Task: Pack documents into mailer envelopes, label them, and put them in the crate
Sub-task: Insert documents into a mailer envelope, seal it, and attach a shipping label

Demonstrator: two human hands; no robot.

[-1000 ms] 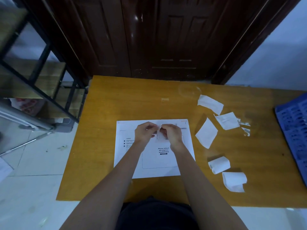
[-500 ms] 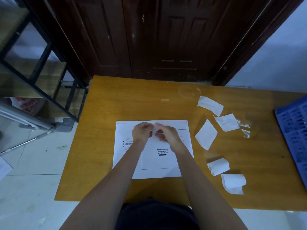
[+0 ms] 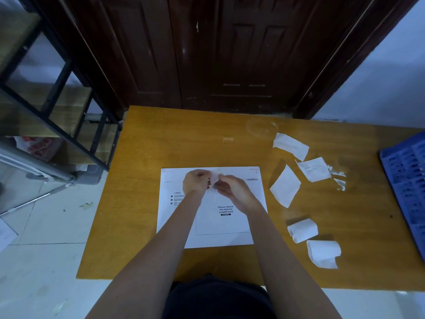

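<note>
The wooden tabletop (image 3: 174, 143) carries everything within arm's reach, which suits work done seated or standing at its near edge. At its far right edge sits the blue crate (image 3: 407, 180), close enough, I judge, to drop a finished mailer into without getting up.

The white mailer envelope (image 3: 220, 226) lies flat and square in front of the person, printed face up, so the box marked "Please attach sto express waybill here" is exposed and ready to take a label.

To the right of the envelope, loose white paper pieces (image 3: 285, 187) lie scattered, some flat, two curled into rolls (image 3: 302, 230); they look like peeled backing sheets set out of the way, though that is a guess.

Above the envelope's upper middle, the left hand (image 3: 195, 181) and right hand (image 3: 234, 192) meet, each grip pinching a small, thin white label (image 3: 217, 178) between fingertips. Held up off the envelope like this, it is probably being peeled from its backing before sticking; whether the layers have parted is too blurred to tell.
</note>
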